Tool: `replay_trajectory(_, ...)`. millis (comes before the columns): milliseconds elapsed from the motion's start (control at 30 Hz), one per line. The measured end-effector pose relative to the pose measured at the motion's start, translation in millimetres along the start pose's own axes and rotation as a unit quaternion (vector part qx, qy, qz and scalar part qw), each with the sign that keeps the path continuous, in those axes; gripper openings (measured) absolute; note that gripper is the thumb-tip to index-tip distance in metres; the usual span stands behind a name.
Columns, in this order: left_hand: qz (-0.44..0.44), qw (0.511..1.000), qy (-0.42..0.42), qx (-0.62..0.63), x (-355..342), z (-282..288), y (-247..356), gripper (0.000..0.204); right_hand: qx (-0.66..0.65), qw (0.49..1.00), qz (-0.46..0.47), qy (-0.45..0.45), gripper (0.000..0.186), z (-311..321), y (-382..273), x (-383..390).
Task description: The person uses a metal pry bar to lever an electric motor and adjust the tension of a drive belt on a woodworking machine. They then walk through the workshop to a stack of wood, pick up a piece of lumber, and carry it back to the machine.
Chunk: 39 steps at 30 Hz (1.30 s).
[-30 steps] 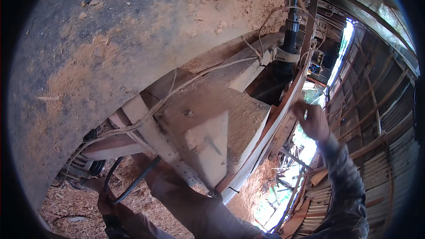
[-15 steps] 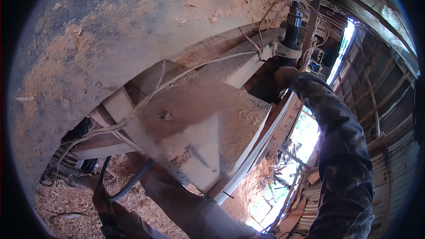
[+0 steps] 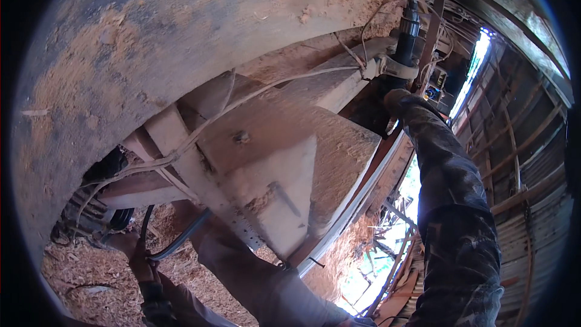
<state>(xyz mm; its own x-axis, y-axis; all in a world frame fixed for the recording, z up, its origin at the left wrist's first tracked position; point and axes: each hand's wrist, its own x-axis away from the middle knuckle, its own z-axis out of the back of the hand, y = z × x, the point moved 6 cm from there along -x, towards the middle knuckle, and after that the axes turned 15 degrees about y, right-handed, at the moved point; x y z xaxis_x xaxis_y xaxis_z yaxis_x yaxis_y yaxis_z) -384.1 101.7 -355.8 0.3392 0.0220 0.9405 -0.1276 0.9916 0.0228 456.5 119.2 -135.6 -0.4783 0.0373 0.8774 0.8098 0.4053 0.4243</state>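
My left hand (image 3: pixel 128 247) reaches down under the machine at the lower left. It is beside a ribbed motor (image 3: pixel 82 221) with a dark grooved pulley (image 3: pixel 121 218). A black drive belt (image 3: pixel 181 237) loops close by my left wrist; whether the fingers hold it is unclear. My right arm, in a dark dusty sleeve, stretches to the far right. There my right hand (image 3: pixel 396 103) is at a dark gap in the wooden frame, below a black cylindrical shaft part (image 3: pixel 407 45) and its clamp (image 3: pixel 396 69). Its fingers are mostly hidden.
A dusty tabletop (image 3: pixel 200 30) covers the upper left. Wooden beams and a wood block (image 3: pixel 272 188) lie between my arms, crossed by a pale cable (image 3: pixel 260 92). A nail (image 3: pixel 316 263) sticks out near the frame. Wood shavings (image 3: pixel 200 290) cover the ground; corrugated sheeting (image 3: pixel 532 254) stands at right.
The view has shifted slightly, so the machine appears farther right. My right forearm has swung a little to the left. My left hand remains beside the motor, with the belt near the wrist.
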Motion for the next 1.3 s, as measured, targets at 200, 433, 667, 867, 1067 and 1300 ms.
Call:
replay_trajectory(200, 0.007, 0.997, 0.047, -0.064, 51.0, -55.5, 4.0, 0.014, -0.001, 1.000, -0.011, -0.010, 0.028, -8.5, 8.7, 4.9)
replay_trajectory(433, -0.025, 0.996, -0.012, -0.080, 45.3, -54.9, -1.9, 0.033, 0.004, 1.000, -0.012, -0.012, 0.028, -5.8, 11.1, 12.6)
replay_trajectory(667, -0.028, 0.995, 0.016, -0.090, 39.2, -41.7, -5.9, 0.020, -0.004, 1.000, -0.020, -0.007, 0.028, -9.7, 14.8, 6.0)
replay_trajectory(867, -0.015, 0.998, 0.056, -0.030, 22.3, -6.6, 5.3, 0.022, -0.013, 1.000, -0.023, -0.008, 0.027, -6.9, 14.5, 3.1)
replay_trajectory(1067, -0.074, 0.996, -0.005, -0.050, 47.1, -58.7, 2.0, 0.026, -0.013, 1.000, -0.022, -0.013, 0.027, -2.1, 14.4, 3.2)
replay_trajectory(1300, -0.048, 0.996, -0.041, -0.068, 47.1, -72.3, -21.5, 0.032, -0.006, 1.000, -0.014, -0.020, 0.027, 10.4, 12.7, -6.8)
